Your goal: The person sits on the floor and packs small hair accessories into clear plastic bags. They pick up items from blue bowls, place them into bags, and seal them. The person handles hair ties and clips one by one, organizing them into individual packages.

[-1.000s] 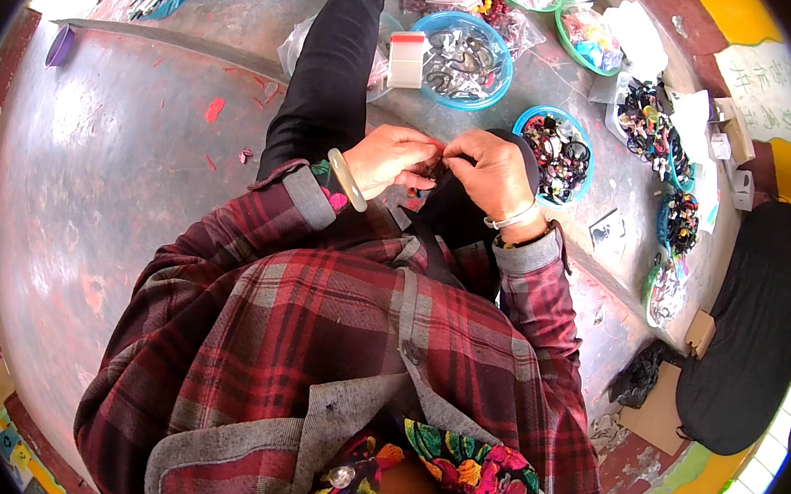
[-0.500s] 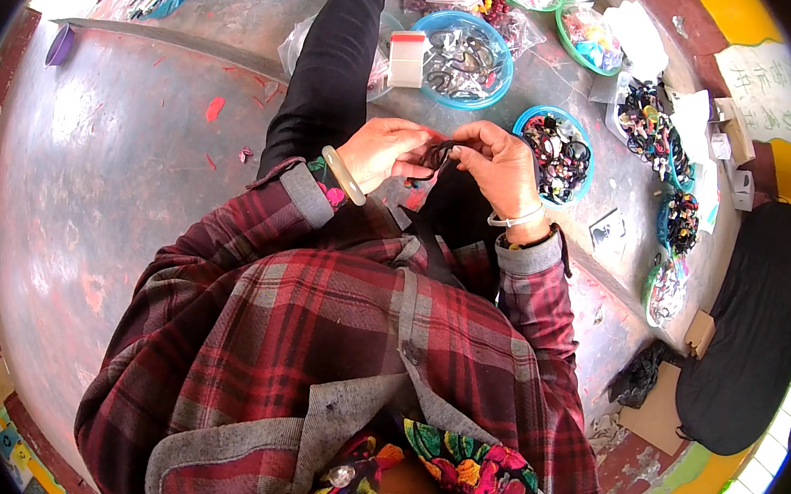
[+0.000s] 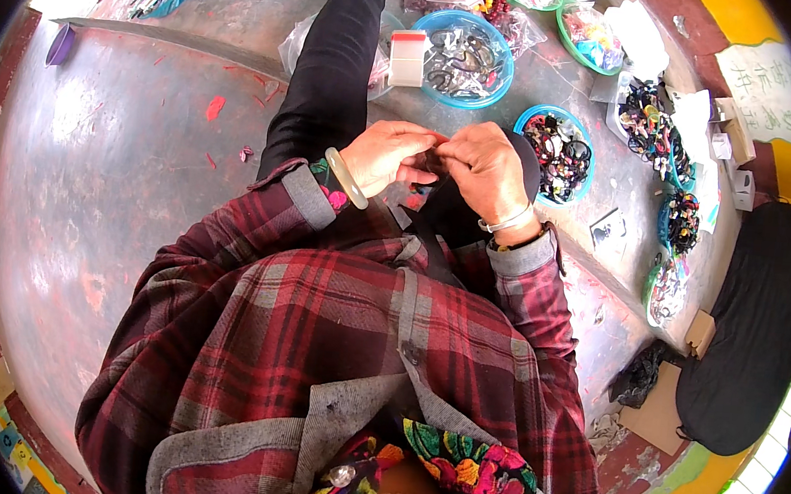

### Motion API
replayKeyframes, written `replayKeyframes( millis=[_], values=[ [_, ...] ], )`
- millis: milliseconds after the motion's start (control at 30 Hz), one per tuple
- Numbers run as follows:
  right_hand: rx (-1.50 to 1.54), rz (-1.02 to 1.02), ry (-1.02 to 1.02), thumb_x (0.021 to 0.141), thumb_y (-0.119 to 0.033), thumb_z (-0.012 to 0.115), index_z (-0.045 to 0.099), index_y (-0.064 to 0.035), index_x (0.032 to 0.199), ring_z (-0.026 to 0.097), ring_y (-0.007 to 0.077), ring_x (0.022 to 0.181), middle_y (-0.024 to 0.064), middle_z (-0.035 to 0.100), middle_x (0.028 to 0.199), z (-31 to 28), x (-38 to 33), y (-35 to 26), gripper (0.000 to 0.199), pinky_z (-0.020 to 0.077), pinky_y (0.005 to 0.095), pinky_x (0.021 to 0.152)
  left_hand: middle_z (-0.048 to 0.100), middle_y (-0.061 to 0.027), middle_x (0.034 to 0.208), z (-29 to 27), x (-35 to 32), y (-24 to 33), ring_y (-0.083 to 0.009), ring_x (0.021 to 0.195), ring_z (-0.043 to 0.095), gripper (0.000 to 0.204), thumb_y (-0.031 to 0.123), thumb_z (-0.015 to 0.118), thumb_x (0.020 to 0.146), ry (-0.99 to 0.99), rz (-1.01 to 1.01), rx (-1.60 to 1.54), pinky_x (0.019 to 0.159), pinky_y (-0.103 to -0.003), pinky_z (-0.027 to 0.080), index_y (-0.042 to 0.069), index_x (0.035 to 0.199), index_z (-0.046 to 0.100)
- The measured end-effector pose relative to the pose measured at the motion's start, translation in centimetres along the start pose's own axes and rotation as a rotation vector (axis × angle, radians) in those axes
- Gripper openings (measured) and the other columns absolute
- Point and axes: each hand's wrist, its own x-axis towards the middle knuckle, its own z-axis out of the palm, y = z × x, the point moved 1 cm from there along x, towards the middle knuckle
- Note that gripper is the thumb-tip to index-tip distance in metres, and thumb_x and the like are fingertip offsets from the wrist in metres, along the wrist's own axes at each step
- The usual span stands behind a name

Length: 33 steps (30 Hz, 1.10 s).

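Note:
My left hand point(image 3: 387, 159) and my right hand point(image 3: 486, 172) meet fingertip to fingertip above my lap. Both are closed on a dark looped cord point(image 3: 434, 162), most of it now covered by the fingers. A sliver of something red point(image 3: 441, 139) shows where the fingertips come together; its kind is too small to make out. Just beyond my right hand stands a blue-rimmed basket point(image 3: 591, 161) of dark looped bands and small coloured pieces.
Ahead, a blue basket point(image 3: 509, 79) holds clear-wrapped pieces, beside a red and white box point(image 3: 407, 59). More baskets and bags line the right, near a long black cushion point(image 3: 755, 324). A small purple bowl point(image 3: 61, 45) lies far left. Red scraps point(image 3: 214, 109) dot the floor.
My right hand has shifted slightly left and turned, its fingers closing over the dark cord, which showed more openly before. The left hand has hardly moved.

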Motion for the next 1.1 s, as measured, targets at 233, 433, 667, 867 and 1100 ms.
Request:
replayKeyframes(
  millis=[233, 433, 667, 867, 1100],
  values=[
    [-0.027, 0.040, -0.062, 0.068, -0.003, 0.058, 0.064, -0.0074, 0.081, 0.055, 0.0291, 0.076, 0.0095, 0.060, 0.075, 0.5, 0.1, -0.6, 0.015, 0.0440, 0.0373, 0.069, 0.059, -0.0081, 0.092, -0.1, 0.0, -0.2, -0.0152, 0.081, 0.059, 0.025, 0.014, 0.046, 0.091, 0.026, 0.012, -0.062, 0.075, -0.032, 0.053, -0.004, 0.107, 0.054],
    [-0.038, 0.058, 0.059, 0.066, -0.007, 0.065, 0.065, -0.0068, 0.088, 0.052, 0.0322, 0.097, 0.0147, 0.057, 0.102, -1.0, 0.5, -1.0, 0.022, 0.0414, 0.0381, 0.084, 0.059, -0.0104, 0.093, -0.8, 0.1, 0.2, -0.0181, 0.081, 0.060, 0.024, 0.015, 0.047, 0.090, 0.024, 0.074, -0.115, 0.074, -0.032, 0.053, -0.003, 0.107, 0.053],
    [0.033, 0.141, 0.027, 0.062, -0.011, 0.071, 0.066, -0.0107, 0.096, 0.031, 0.0363, 0.125, 0.0182, 0.042, 0.129, -0.3, -0.2, 0.0, 0.034, 0.0290, 0.0409, 0.101, 0.059, -0.0120, 0.094, -0.5, 0.1, 0.6, -0.0200, 0.082, 0.061, 0.024, 0.015, 0.047, 0.090, -0.041, 0.118, -0.139, 0.075, -0.033, 0.052, -0.002, 0.107, 0.052],
    [0.019, 0.143, 0.085, 0.062, -0.010, 0.072, 0.066, -0.0117, 0.096, 0.031, 0.0368, 0.125, 0.0179, 0.041, 0.130, 0.0, -0.3, 0.0, 0.035, 0.0287, 0.0413, 0.101, 0.059, -0.0131, 0.096, -0.8, 0.2, 0.3, -0.0205, 0.082, 0.061, 0.024, 0.014, 0.047, 0.090, -0.034, 0.105, -0.165, 0.074, -0.032, 0.052, -0.002, 0.108, 0.052],
    [-0.010, 0.125, 0.055, 0.064, -0.013, 0.071, 0.067, -0.0120, 0.093, 0.031, 0.0367, 0.125, 0.0190, 0.043, 0.128, 0.1, -0.4, 0.1, 0.030, 0.0293, 0.0408, 0.101, 0.059, -0.0123, 0.099, -0.6, 0.1, 0.2, -0.0191, 0.083, 0.060, 0.025, 0.015, 0.047, 0.091, -0.018, 0.107, -0.170, 0.074, -0.032, 0.052, -0.001, 0.109, 0.052]
  ],
)
